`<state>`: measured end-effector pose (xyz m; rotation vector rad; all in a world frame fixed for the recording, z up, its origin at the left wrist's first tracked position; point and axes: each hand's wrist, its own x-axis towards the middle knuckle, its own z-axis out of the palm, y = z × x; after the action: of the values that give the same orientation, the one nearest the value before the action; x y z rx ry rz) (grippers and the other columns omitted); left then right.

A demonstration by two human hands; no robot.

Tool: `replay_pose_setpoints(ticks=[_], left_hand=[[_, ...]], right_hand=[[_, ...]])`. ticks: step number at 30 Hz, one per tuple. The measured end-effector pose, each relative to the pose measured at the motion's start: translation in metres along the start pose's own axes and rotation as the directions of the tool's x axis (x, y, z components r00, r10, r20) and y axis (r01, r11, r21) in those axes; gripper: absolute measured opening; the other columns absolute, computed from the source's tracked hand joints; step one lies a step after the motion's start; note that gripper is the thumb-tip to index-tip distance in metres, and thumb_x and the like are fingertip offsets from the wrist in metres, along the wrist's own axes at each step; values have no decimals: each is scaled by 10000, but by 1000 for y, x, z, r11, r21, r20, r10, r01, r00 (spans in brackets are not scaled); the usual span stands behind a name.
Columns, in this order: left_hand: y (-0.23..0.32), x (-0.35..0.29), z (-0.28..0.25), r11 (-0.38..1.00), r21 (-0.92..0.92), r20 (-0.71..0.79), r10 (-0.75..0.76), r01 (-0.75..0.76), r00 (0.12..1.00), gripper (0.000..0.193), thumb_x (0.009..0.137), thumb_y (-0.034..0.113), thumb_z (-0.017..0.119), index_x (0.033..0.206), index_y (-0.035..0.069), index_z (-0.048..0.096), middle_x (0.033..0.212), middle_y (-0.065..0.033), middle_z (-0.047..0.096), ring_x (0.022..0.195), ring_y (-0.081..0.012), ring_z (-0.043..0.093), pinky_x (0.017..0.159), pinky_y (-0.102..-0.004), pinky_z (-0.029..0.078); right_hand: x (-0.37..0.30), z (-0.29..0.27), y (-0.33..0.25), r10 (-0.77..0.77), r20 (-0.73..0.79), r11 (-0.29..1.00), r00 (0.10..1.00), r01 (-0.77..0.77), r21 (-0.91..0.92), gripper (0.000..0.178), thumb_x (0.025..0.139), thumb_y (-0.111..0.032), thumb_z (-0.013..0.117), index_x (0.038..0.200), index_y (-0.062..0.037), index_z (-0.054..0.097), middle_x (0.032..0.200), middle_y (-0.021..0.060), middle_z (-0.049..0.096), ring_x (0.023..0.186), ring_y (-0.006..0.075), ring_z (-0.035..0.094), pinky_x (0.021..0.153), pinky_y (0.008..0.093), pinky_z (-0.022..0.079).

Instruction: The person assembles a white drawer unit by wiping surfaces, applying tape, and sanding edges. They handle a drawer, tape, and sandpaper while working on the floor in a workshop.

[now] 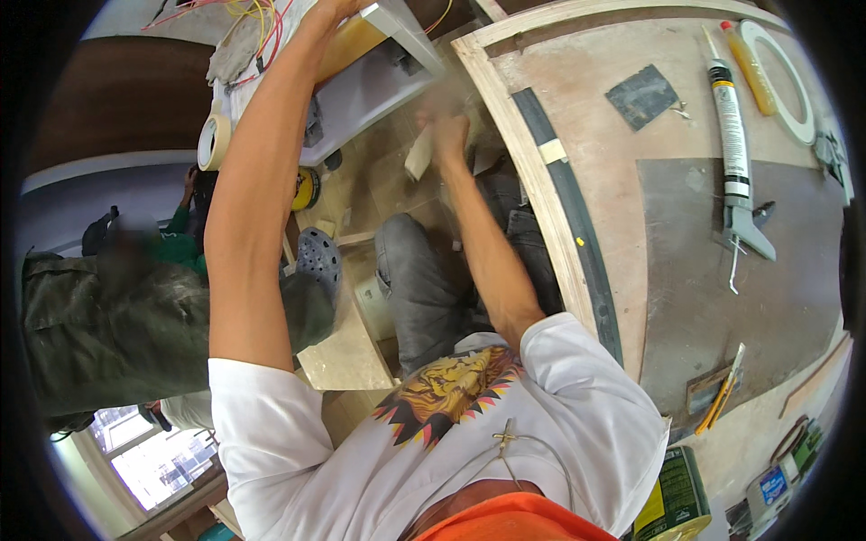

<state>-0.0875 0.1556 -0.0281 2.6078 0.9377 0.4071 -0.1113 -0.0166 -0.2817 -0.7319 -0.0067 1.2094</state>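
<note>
My left arm reaches up to the top edge of the view. There my left hand (337,9) rests at the rim of a white box-like frame (383,95) with a yellowish inner panel (354,47); its fingers are mostly cut off. My right hand (446,135) is closed and smeared by motion, low down just right of that frame. A pale, blocky piece (419,155) shows beside its fingers, its kind unclear. Whether the hand grips this piece or something hidden in the blur, I cannot make out.
At right, a wood-edged board (586,117) bears a caulking gun (735,153), a dark square sheet (641,96), a white ring (789,81) and a yellow cutter (717,401). Masking tape (214,142) and loose wires (266,36) are at upper left. Another person's leg (135,316) lies left.
</note>
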Motion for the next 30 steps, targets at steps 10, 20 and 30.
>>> replay_pose_setpoints(ticks=[10,20,30], left_hand=[[-2,-8,-3,997,81,-48,-5,9,999,459,1014,376,563,1358,85,652,1038,-127,778,1002,-283,731,890,-390,548],[-35,15,8,987,151,15,56,-57,998,602,1004,601,512,1426,186,620,1056,-49,765,1034,-256,698,953,-377,498],[-44,11,11,994,104,-59,51,-45,997,564,1001,539,540,1401,151,623,1083,-96,774,1063,-274,713,943,-387,523]], right_hand=[[-177,40,-206,-314,252,895,915,374,-242,373,1039,-217,615,1303,-12,450,1017,154,691,765,223,731,648,322,602],[-104,-121,-295,-376,21,-5,926,21,-1000,409,879,-316,773,1134,-1,719,1019,191,730,853,278,742,757,393,571],[-34,-97,-341,-532,123,-481,838,-179,-859,805,773,-388,846,1473,-134,539,1405,192,609,1317,375,573,1066,533,474]])
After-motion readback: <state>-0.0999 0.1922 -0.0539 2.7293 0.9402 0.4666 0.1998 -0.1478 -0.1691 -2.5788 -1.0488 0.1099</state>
